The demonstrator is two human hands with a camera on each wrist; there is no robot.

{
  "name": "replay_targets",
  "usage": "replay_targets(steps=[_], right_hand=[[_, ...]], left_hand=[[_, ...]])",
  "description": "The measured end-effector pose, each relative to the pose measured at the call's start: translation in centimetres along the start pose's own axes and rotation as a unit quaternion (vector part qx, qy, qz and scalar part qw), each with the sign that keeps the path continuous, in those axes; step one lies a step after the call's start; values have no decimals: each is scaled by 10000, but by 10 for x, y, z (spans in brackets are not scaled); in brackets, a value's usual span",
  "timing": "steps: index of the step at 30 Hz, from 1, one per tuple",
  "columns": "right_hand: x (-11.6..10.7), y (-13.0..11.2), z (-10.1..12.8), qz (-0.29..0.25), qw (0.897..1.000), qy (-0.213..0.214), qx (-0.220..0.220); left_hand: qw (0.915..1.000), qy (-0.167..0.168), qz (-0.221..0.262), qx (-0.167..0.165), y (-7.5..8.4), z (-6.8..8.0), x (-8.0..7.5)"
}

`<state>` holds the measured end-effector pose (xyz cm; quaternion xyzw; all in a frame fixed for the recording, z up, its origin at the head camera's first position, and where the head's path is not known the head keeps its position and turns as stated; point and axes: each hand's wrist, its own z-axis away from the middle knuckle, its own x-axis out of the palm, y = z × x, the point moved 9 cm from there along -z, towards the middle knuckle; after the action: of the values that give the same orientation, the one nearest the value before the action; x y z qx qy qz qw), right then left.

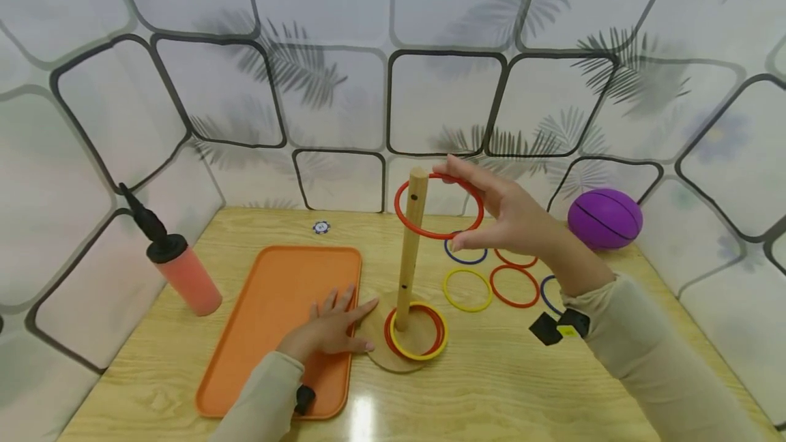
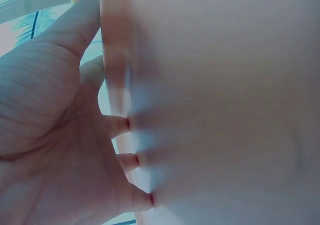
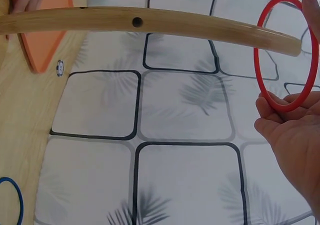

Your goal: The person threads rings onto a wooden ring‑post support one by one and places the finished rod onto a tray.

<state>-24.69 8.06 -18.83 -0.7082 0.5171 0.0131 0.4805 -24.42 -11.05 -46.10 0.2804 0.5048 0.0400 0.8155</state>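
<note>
My right hand (image 1: 516, 213) pinches a red ring (image 1: 439, 236) between thumb and fingers. In the head view the ring surrounds the top of an upright wooden post (image 1: 410, 258); in the right wrist view the post's tip (image 3: 292, 46) lies within it. My left hand (image 1: 331, 329) has its fingers spread, with thumb and forefinger at the left edge of the round wooden base (image 1: 383, 353) and the rest over the orange tray (image 1: 276, 292). Around the post's foot lie a yellow ring (image 1: 446, 333) and red rings (image 1: 389, 336) under it.
Right of the post lie several loose rings, including a yellow ring (image 1: 446, 295), a red ring (image 1: 514, 305) and a blue ring (image 1: 467, 262). A purple ball (image 1: 604, 219) sits at the back right. A pink hand pump (image 1: 187, 282) stands left; a poker chip (image 1: 321, 227) lies behind the tray.
</note>
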Motion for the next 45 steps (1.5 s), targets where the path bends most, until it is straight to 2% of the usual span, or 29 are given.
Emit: replay_targets(steps=[4, 13, 23, 29, 35, 41, 45], right_hand=[[9, 10, 8, -28, 9998, -1, 174], [28, 36, 29, -91, 9961, 68, 872], [60, 64, 55, -209, 9941, 155, 1054], [75, 82, 74, -282, 9894, 221, 1406], [87, 98, 88, -592, 9838, 271, 1668], [96, 115, 102, -432, 9779, 252, 2029], [102, 128, 113, -342, 9698, 197, 2407]], left_hand=[[10000, -10, 8, -17, 0, 1, 1], [10000, 68, -21, -58, 1, 3, 2], [9999, 89, -48, -34, 0, 1, 2], [9999, 126, -76, -19, 2, 3, 2], [9999, 151, -47, -6, 2, 2, 1], [9999, 144, -53, 4, 3, 2, 0], [9998, 151, -91, -4, 2, 0, 0]])
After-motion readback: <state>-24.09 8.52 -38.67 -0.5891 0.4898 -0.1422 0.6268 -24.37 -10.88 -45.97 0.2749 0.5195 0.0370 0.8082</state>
